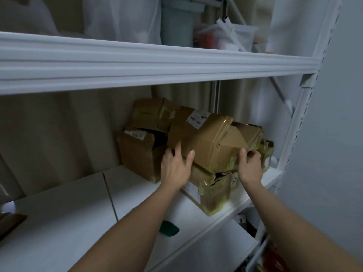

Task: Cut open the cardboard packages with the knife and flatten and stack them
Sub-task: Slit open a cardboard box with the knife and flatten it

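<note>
A white metal shelving unit fills the view, its upper shelf beam (157,63) running across the frame and a perforated white upright (300,118) standing at the right, next to a pale wall (337,95). Behind the unit hangs a beige curtain (59,124). The lower shelf (68,209) is a white board with a thin dark seam across it; a small green object (169,229) lies near its front edge, partly hidden by the left forearm.

On the upper shelf stand white plastic bags (121,16), a grey-green cylinder (176,22) and a clutter of white and red items at the right, too blurred to identify.

Four cardboard packages crowd the right end of the lower shelf. An open box (137,152) sits at the left, its flaps parted and its inside dark. Behind it a taped box (151,112) rests higher up. At the front a crushed box (212,191), wrapped in yellowish tape, lies on the shelf board. On top of that lies the top package (204,138), tilted, with a white label near its upper corner and brown tape along its seam.

The left hand (174,167) grips the top package's left lower edge, fingers spread up its side. The right hand (250,165) holds its right lower corner, fingers curled around the edge.
</note>
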